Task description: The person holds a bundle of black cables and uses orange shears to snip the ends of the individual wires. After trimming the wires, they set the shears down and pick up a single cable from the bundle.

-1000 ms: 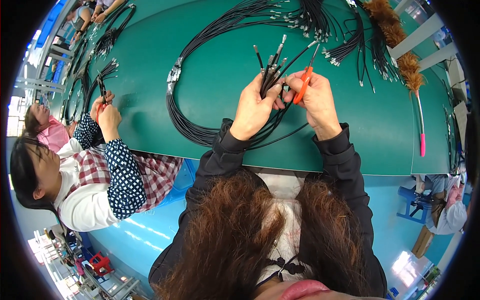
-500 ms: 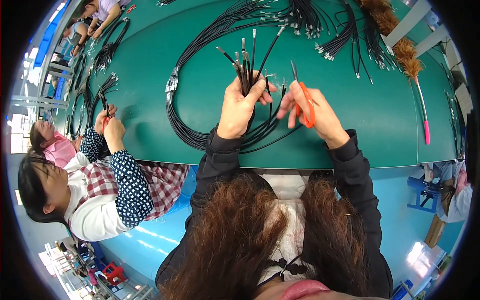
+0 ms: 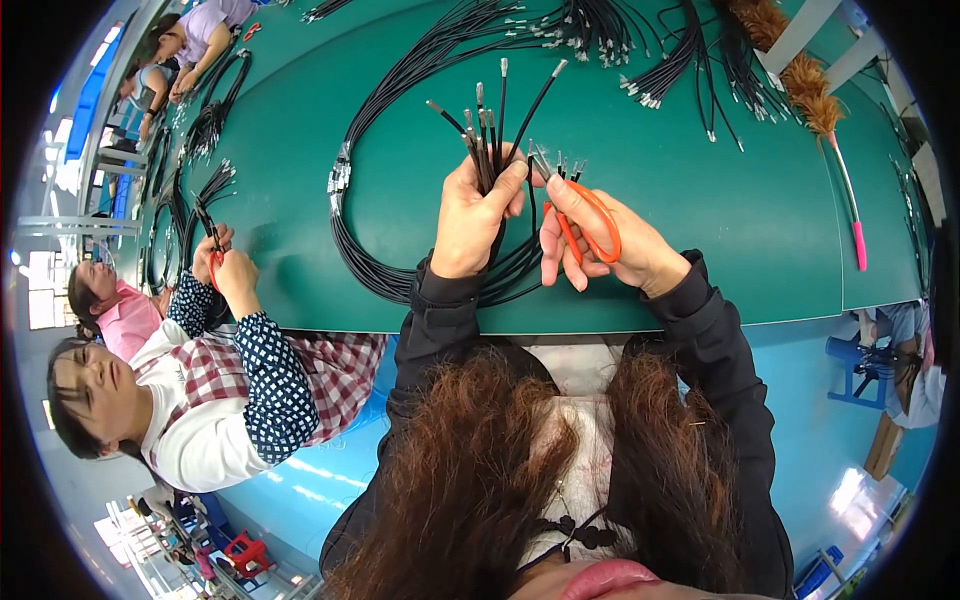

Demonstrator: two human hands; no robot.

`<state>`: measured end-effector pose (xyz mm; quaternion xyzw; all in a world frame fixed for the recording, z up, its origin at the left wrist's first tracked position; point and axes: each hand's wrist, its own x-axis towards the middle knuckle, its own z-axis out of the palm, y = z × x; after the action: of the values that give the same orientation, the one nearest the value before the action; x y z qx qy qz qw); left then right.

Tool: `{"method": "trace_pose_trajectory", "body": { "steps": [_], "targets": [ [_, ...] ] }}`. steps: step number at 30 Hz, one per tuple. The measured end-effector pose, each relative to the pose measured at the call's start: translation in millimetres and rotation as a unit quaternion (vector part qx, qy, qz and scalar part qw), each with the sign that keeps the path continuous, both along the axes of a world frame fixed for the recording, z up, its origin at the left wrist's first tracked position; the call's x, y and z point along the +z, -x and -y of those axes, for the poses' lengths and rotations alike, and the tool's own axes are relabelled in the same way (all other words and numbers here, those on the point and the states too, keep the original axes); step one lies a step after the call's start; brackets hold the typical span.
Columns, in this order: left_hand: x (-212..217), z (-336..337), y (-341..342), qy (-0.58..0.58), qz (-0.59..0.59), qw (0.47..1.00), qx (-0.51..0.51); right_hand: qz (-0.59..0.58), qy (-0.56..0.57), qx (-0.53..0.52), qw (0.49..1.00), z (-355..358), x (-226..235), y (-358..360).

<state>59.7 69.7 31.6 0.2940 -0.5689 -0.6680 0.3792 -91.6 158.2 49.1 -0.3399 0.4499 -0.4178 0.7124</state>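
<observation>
Here my left hand (image 3: 478,222) is clenched around a bunch of black cables (image 3: 487,140), thumb pressed across the front of them, so that their metal-tipped ends fan upward above my fist while the rest of the bundle drops behind my palm and runs into the big coiled loop of black cable (image 3: 375,255) lying on the green table (image 3: 720,220). My right hand (image 3: 610,245) sits just beside the left, fingers through the loops of a small pair of orange-handled snips (image 3: 585,215), gripping them with the blades pointed up and to the left toward the cable ends; a few short cable tips stand between the two hands, right at the blade tip, though I cannot tell whether the blades touch them. Both my forearms come up from the lower edge in black sleeves. Farther across the table I see more bundles of black cables with metal ends (image 3: 600,30) spread along the far side, and a feather duster with a pink handle (image 3: 835,140) lying at the right. To my left a co-worker in a checked top with dotted sleeves has both hands (image 3: 222,262) raised at the table edge, holding a cable end, with further coils of cable (image 3: 175,230) near them.
</observation>
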Motion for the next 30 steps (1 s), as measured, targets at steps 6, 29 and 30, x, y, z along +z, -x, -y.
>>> {"method": "trace_pose_trajectory", "body": {
  "steps": [6, 29, 30],
  "targets": [
    [-4, 0, 1, 0.002, 0.002, 1.0, -0.003, -0.002, -0.002, 0.003, 1.0, 1, -5, 3],
    [-24, 31, -8, -0.032, 0.009, 0.999, 0.031, -0.056, 0.044, 0.037, 0.997, 43, -32, -3],
    [-26, 32, -13, -0.028, 0.032, 0.998, 0.048, -0.033, 0.038, 0.017, 0.999, 45, -38, -7]
  ]
}}
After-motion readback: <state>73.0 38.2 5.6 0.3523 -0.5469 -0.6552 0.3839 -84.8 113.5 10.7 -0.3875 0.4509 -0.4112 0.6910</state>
